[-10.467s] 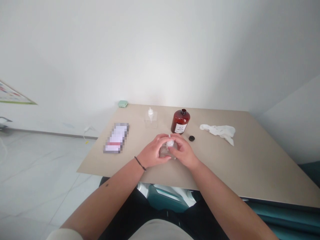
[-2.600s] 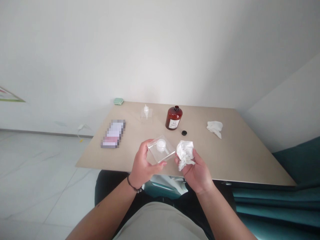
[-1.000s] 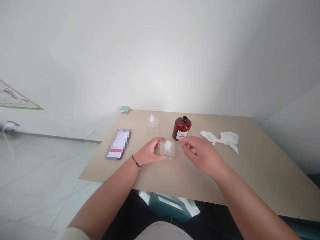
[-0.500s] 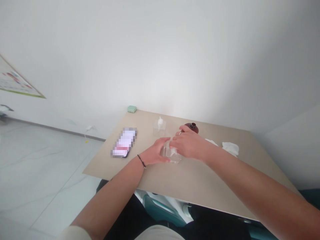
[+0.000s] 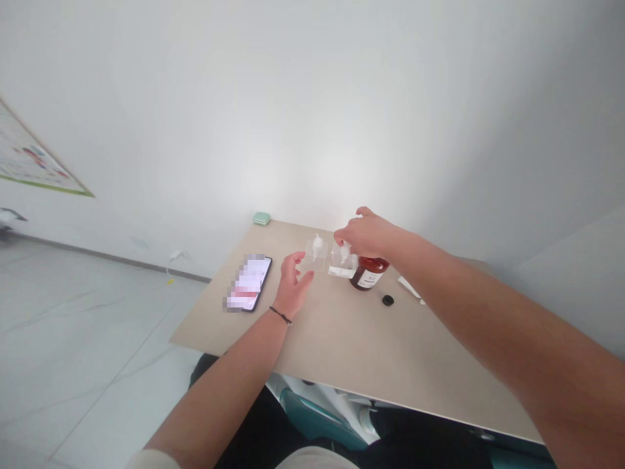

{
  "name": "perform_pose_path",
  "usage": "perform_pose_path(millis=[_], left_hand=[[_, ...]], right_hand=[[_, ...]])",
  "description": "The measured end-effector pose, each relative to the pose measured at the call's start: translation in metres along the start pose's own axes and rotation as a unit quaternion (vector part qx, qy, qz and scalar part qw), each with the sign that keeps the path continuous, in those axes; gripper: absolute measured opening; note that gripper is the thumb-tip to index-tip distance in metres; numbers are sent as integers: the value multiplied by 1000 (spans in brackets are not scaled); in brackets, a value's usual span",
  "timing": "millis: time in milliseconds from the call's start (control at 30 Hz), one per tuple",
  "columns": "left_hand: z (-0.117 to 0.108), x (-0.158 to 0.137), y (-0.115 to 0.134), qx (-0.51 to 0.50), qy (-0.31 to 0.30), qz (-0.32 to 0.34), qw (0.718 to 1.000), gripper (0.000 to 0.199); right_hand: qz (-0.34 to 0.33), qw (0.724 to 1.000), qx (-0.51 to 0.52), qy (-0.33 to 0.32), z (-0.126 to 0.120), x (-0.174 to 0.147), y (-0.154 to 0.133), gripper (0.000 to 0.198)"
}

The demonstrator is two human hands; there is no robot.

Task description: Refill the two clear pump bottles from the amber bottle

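Note:
My right hand reaches over the table with its fingers closed on the top of a clear square bottle, which holds a little clear liquid and has a white top. Just left of it stands another clear square bottle with a white pointed nozzle. My left hand is beside that one, thumb and fingers apart and nothing between them. Whether its fingertips touch the bottle I cannot tell. A brown bottle with a white label stands under my right hand, its top hidden. A small black cap lies in front of it.
A phone with a lit screen lies on the left of the beige table. At the back left corner sits a small green case. A white object shows partly beneath my right forearm. A white wall rises behind the table.
My right hand has moved the clear bottle away from me, beside the other clear bottle. My left hand has let go of it and shifted left. The brown bottle's label and the black cap now show.

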State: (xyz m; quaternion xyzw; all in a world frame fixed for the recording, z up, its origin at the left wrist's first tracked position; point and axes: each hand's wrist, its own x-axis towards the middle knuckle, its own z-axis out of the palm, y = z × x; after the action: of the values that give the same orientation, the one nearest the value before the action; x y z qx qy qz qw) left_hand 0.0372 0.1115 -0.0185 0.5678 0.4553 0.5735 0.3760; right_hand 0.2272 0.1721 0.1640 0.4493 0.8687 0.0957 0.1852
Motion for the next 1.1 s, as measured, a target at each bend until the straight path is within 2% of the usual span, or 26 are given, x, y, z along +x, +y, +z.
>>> perform_pose_path(millis=[233,433,700,900,967,1100], left_hand=[[4,-1,1,11,-11,-1,1000,42],[5,-2,0,18,-23,5,1000,44],[5,-1,1,27,-30,10,999,44],[6,-1,-5,32,-21,18,999,45],[6,0,-7,32,-20,23,999,45],[6,0,-9,41,-16,30,999,45]], right_hand=[[10,1000,-11,-10,22,22,9,28],[7,998,50,21,31,28,12,25],[18,998,56,-8,27,29,5,26],[58,994,50,-79,12,25,-4,45],[87,992,71,-62,7,24,-6,45],[155,974,160,36,5,30,-20,30]])
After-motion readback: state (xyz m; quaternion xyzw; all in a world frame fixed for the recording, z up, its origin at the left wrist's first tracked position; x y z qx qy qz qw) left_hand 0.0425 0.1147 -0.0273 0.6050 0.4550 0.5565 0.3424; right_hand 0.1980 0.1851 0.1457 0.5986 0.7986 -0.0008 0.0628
